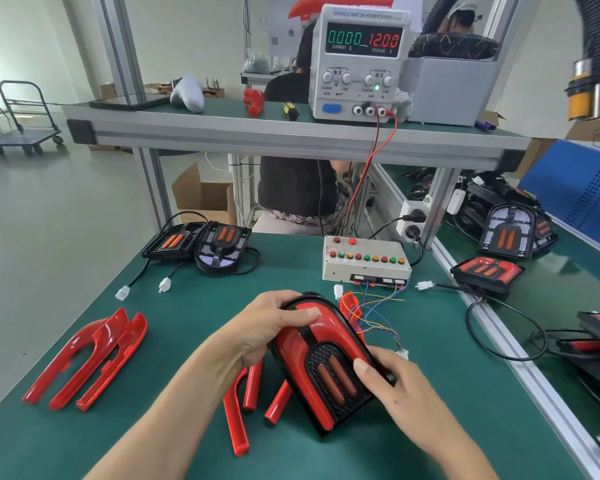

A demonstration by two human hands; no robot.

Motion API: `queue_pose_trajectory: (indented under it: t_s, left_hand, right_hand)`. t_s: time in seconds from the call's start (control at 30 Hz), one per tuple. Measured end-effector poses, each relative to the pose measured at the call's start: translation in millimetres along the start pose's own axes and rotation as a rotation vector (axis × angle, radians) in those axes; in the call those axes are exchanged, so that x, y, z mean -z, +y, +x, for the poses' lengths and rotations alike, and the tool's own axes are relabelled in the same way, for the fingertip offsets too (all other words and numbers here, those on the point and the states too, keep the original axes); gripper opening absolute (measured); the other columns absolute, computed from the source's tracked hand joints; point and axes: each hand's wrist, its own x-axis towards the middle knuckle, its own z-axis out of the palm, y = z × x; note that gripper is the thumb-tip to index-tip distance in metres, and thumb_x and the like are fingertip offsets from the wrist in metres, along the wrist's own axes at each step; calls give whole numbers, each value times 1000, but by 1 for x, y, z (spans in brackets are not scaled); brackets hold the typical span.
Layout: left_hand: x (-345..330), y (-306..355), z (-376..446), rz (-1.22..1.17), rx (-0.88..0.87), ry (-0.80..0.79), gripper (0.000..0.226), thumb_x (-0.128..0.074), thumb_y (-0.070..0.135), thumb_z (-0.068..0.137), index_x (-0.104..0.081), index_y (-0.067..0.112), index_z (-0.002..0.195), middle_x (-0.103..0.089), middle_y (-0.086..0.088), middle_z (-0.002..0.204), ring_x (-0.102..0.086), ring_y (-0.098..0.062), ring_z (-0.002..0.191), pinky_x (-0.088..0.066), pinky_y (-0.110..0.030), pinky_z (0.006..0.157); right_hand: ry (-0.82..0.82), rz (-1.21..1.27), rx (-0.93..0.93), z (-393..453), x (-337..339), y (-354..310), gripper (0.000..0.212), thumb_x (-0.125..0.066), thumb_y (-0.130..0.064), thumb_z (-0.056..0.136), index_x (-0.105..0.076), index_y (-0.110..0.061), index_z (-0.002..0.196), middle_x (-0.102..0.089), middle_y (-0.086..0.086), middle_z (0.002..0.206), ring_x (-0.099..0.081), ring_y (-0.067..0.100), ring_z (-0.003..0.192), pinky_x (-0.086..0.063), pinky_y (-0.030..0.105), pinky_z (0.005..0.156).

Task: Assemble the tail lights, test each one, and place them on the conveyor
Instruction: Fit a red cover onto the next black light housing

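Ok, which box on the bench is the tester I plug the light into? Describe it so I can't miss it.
Start at the power supply on the upper shelf and follow its red and black leads down to the green mat. There sits the test box, pale grey, right of the two uncovered lights. Nothing else has its row of red, green and yellow buttons.

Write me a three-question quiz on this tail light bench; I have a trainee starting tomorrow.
1. True or false: both hands, left and right, grip the tail light.
2. What voltage does the power supply display?
3. Where do the loose red lens covers lie? A) on the upper shelf B) on the green mat, left of the hands C) on top of the test box

Key: 1 true; 2 12.00 V; 3 B
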Motion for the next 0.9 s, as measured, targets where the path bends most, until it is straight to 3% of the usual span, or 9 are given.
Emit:
queue_pose_trajectory:
  t_s: [0.1,0.17,0.3,0.47,0.67,0.9]
  left_hand:
    - [-5,-2,0,7,-11,-10,30,-73,3,86,-66,-7,114,-71,-17,97,-65,-28,86,-53,-40,86]
    - [-11,0,0,29,-26,-29,27,-73,2,86,-67,-4,112,-71,-14,95,-66,-23,82,-53,-35,81]
    - [-15,5,-1,15,-25,-54,21,-75,6,87,-70,5,107,-71,-10,96,-66,-20,82,-53,-30,77]
    - [-6,2,-8,-86,34,-168,34,-59,11,98,-62,-2,130,-67,-20,118,-63,-28,99,-54,-30,86]
    - [-10,0,-6,-74,13,-160,36,-60,14,98,-60,-5,129,-66,-17,111,-65,-21,88,-55,-27,79]
    - [-13,7,0,-104,65,-103,31,-59,1,96,-62,-8,125,-67,-18,100,-67,-21,77,-56,-28,74]
  right_hand:
    - [116,-224,58,8,-2,-21,69,-52,-85,74,-61,-46,131,-64,-29,120,-56,-10,114,-42,15,95]
    - [121,-293,81,18,-9,-38,77,-50,-87,75,-57,-41,137,-66,-25,122,-60,-7,107,-47,23,99]
    - [125,-302,85,34,-18,-56,66,-50,-89,75,-61,-41,119,-70,-20,103,-65,0,95,-54,33,91]
    - [85,-249,88,39,-14,-48,52,-54,-85,76,-63,-44,107,-71,-22,100,-65,-3,97,-54,34,91]
    - [82,-175,83,40,-15,-44,48,-59,-79,76,-63,-44,108,-70,-25,104,-66,-4,98,-55,32,91]
    - [76,-98,86,43,-15,-48,41,-66,-68,75,-67,-39,105,-73,-19,101,-70,1,93,-57,35,87]
